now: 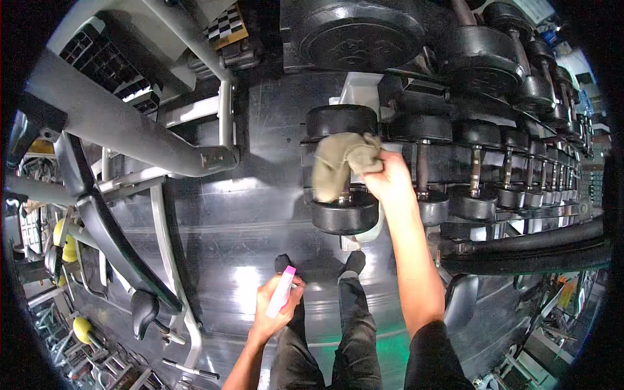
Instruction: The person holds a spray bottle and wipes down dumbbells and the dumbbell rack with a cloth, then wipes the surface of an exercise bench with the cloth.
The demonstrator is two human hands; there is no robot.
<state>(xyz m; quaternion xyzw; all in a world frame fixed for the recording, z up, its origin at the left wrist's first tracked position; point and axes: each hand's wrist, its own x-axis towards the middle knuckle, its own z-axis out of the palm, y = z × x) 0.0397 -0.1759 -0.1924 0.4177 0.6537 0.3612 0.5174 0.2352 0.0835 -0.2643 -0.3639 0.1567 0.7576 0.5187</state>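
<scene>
My right hand point(389, 177) is closed on a khaki cloth point(333, 170), which hangs over the handle of a black dumbbell point(344, 217) at the near end of the rack. The cloth hides most of that handle; the two round heads show above and below it. Lower down, in front of my legs, my left hand point(276, 307) grips a small white and pink bottle point(281, 292), tilted with its pink end up. Its label cannot be read.
More dumbbells point(478, 201) line the rack to the right, with larger ones point(357, 39) on the upper tier. A grey-framed machine point(130, 123) and a black padded bench point(117, 234) stand on the left. My feet point(354, 261) are on the dark, shiny floor point(234, 221).
</scene>
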